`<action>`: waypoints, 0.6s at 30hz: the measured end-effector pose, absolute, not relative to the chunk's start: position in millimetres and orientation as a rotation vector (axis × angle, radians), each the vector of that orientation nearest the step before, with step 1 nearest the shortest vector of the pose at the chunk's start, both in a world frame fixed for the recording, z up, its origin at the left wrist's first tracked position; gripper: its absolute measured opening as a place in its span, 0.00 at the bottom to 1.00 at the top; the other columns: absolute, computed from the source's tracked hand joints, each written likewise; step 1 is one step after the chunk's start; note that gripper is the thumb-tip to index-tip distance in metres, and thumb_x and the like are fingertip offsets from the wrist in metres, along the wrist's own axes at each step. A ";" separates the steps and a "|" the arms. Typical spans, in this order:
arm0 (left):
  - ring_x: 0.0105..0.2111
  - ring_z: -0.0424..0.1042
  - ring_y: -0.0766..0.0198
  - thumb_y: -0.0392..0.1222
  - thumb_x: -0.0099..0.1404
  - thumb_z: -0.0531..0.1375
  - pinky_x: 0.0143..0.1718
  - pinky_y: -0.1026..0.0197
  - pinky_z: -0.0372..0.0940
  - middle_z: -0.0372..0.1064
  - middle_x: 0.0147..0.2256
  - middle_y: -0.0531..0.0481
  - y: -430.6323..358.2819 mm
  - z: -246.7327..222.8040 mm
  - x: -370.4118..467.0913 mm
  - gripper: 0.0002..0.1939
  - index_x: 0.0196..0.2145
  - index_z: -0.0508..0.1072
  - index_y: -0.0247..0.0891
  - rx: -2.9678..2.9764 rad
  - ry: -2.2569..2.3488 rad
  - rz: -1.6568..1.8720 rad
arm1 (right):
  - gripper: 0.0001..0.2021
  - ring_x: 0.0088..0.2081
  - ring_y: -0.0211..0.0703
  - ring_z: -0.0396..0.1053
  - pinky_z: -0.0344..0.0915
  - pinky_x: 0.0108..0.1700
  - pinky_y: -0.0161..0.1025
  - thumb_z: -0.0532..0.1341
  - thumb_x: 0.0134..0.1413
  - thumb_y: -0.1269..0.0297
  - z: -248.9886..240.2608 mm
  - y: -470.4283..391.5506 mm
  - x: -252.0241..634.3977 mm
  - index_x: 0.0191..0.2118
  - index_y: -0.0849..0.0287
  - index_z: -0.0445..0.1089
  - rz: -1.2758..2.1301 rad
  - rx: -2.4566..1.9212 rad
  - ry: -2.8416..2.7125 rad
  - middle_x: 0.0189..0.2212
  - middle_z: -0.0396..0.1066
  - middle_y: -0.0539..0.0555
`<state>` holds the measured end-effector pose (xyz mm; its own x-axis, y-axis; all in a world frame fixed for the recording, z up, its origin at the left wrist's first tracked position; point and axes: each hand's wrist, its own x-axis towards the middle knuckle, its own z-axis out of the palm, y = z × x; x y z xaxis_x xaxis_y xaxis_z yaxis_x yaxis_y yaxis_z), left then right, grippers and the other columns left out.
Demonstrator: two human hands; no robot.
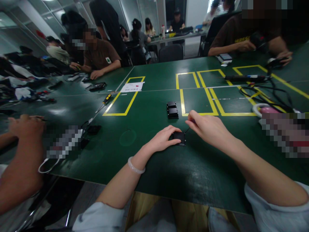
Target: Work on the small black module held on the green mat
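On the green table, my left hand point(166, 138) grips the left side of a small black box-shaped part point(179, 138), thumb in front and fingers behind. My right hand point(204, 124) is just to the right, its fingertips pinched around a thin dark tool point(187, 130) whose lower end reaches the part's upper right corner. What the tool's tip touches is too small to tell. Beyond my hands lies another black piece point(172, 110), made of two similar blocks one behind the other.
Yellow tape outlines point(182, 103) mark the table's far half. A yellow-and-black screwdriver point(107, 99) and a white paper point(132, 87) lie to the left. Black cables point(267, 96) lie at the right. A co-worker's arm point(24, 145) rests at the left edge; other people sit across the table.
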<state>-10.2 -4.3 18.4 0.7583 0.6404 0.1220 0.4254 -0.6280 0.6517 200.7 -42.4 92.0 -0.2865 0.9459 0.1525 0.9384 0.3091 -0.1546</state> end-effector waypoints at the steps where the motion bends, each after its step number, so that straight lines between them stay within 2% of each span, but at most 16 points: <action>1: 0.48 0.67 0.55 0.48 0.68 0.58 0.51 0.54 0.62 0.66 0.47 0.46 -4.3 18.4 -10.2 0.17 0.52 0.67 0.41 2.340 0.796 0.459 | 0.11 0.25 0.43 0.66 0.46 0.25 0.36 0.45 0.65 0.58 91.9 -42.4 200.8 0.42 0.57 0.60 0.056 -1.725 -2.359 0.27 0.71 0.53; 5: 0.49 0.67 0.55 0.48 0.68 0.58 0.51 0.54 0.62 0.66 0.47 0.46 -4.5 18.5 -10.0 0.17 0.52 0.67 0.41 2.342 0.813 0.446 | 0.10 0.27 0.43 0.67 0.47 0.26 0.36 0.46 0.63 0.61 92.7 -43.9 200.2 0.46 0.57 0.59 0.093 -1.683 -2.327 0.29 0.72 0.52; 11: 0.49 0.67 0.55 0.47 0.68 0.58 0.51 0.55 0.62 0.66 0.47 0.46 -4.4 19.0 -9.8 0.17 0.52 0.67 0.41 2.346 0.802 0.455 | 0.12 0.26 0.43 0.66 0.46 0.25 0.36 0.47 0.65 0.56 92.6 -43.6 200.4 0.41 0.56 0.60 0.063 -1.726 -2.355 0.26 0.70 0.52; 18: 0.48 0.68 0.56 0.47 0.68 0.58 0.50 0.55 0.62 0.66 0.47 0.46 -4.0 17.6 -9.6 0.17 0.52 0.67 0.41 2.352 0.805 0.451 | 0.09 0.27 0.43 0.67 0.46 0.25 0.36 0.48 0.63 0.62 91.4 -43.7 200.6 0.45 0.57 0.58 0.088 -1.686 -2.319 0.28 0.71 0.51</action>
